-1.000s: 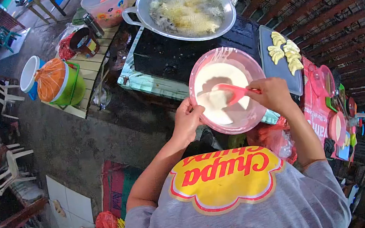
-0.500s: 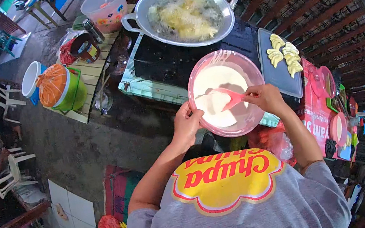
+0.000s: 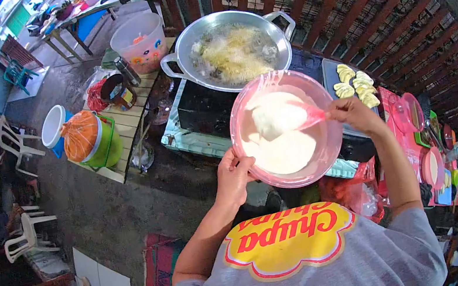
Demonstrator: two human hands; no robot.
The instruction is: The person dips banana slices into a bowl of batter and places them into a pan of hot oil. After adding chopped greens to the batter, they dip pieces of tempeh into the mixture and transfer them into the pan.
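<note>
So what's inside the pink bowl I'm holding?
The pink bowl holds a pale creamy liquid. The pink scoop in your right hand reaches in, its end covered by the liquid. The bowl's bottom and anything beneath the surface are hidden.

I've 1 L hand (image 3: pixel 235 178), 1 R hand (image 3: pixel 357 114), 1 pink bowl (image 3: pixel 326 140) & 1 pink scoop (image 3: pixel 310 116). Nearby I count 1 wok (image 3: pixel 188 57) w/ 2 handles (image 3: pixel 170 67), 1 grey tray (image 3: pixel 330 76), 1 thermos (image 3: pixel 126 71) & 2 white chairs (image 3: pixel 29 237).

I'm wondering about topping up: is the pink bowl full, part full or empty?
Part full: creamy white mixture lies in the pink bowl, and bare inner wall shows between it and the rim.
</note>
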